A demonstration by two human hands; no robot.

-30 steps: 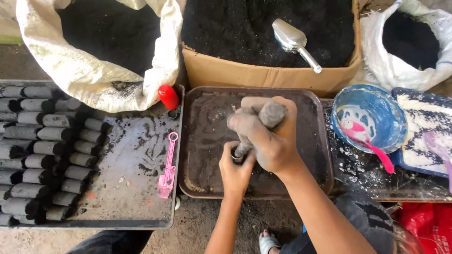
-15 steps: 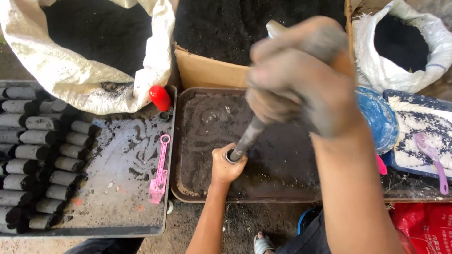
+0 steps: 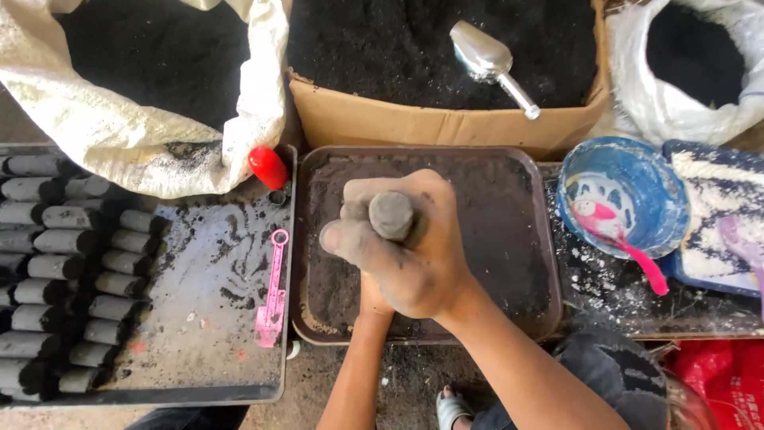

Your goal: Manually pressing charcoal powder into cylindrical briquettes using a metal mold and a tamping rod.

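My right hand (image 3: 406,251) clamps the grey rod (image 3: 391,215) over the brown tray (image 3: 541,239); my left hand (image 3: 374,299) sits mostly hidden beneath, grip unclear.

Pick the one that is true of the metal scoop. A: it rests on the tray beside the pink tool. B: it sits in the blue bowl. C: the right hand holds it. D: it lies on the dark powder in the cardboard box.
D: the metal scoop lies on the dark powder inside the cardboard box, apart from both hands; the right hand grips a grey rod over the brown tray.
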